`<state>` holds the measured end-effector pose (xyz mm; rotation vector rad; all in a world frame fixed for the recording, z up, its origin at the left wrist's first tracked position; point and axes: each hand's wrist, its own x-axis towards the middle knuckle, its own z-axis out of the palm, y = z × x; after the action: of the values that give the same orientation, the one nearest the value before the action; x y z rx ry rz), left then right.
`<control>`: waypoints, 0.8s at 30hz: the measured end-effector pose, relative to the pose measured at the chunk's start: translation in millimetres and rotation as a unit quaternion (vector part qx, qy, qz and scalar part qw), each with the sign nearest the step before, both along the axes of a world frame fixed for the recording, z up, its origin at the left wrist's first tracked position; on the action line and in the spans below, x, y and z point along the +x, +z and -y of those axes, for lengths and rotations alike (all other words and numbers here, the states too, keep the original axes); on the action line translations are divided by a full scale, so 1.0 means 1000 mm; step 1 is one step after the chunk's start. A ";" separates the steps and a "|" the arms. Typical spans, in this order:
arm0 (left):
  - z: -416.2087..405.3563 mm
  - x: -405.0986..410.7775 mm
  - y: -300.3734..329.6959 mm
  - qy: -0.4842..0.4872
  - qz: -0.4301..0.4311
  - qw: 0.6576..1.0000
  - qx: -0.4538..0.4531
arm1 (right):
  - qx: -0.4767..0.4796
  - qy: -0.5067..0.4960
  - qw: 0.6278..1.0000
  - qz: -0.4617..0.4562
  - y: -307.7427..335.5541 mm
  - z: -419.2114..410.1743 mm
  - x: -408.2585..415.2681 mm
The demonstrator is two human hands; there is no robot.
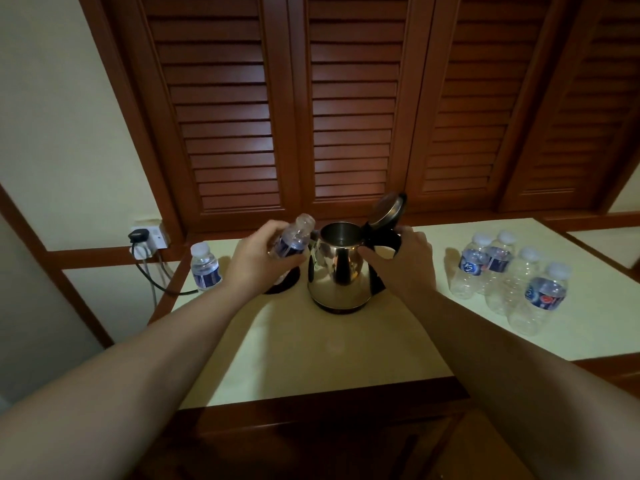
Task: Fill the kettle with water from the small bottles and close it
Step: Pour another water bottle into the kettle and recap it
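A steel kettle (337, 271) stands on the cream table top (329, 348) with its lid (388, 210) hinged up and its mouth open. My right hand (407, 259) grips the kettle's black handle. My left hand (258, 259) holds a small uncapped bottle (294, 239) with a blue label, tilted with its neck toward the kettle's rim. A capped full bottle (205, 266) stands at the far left of the table. Several capped small bottles (512, 277) stand in a group at the right.
The kettle's black base (282, 282) lies behind my left hand, its cord (152, 278) running to a wall socket (147, 237) at the left. Wooden louvred doors (346, 116) rise behind the table. The table's wooden front edge (311, 403) is near me.
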<state>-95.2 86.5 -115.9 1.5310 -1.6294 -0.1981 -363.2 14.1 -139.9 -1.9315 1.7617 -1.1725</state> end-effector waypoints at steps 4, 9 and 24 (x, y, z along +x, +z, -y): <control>0.013 0.000 0.024 -0.008 0.068 0.998 0.016 | -0.002 0.001 1.000 0.011 0.000 0.000 0.001; 0.031 0.001 0.049 -0.053 0.174 0.983 0.031 | -0.006 -0.004 1.000 0.011 -0.002 0.000 0.000; 0.066 0.004 0.086 -0.067 0.358 0.930 0.056 | -0.005 -0.010 1.000 -0.009 -0.004 -0.001 0.000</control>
<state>-91.6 20.1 -29.7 1.6876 -2.3260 0.2334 -363.3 15.6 -144.3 -1.9404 1.7904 -1.1768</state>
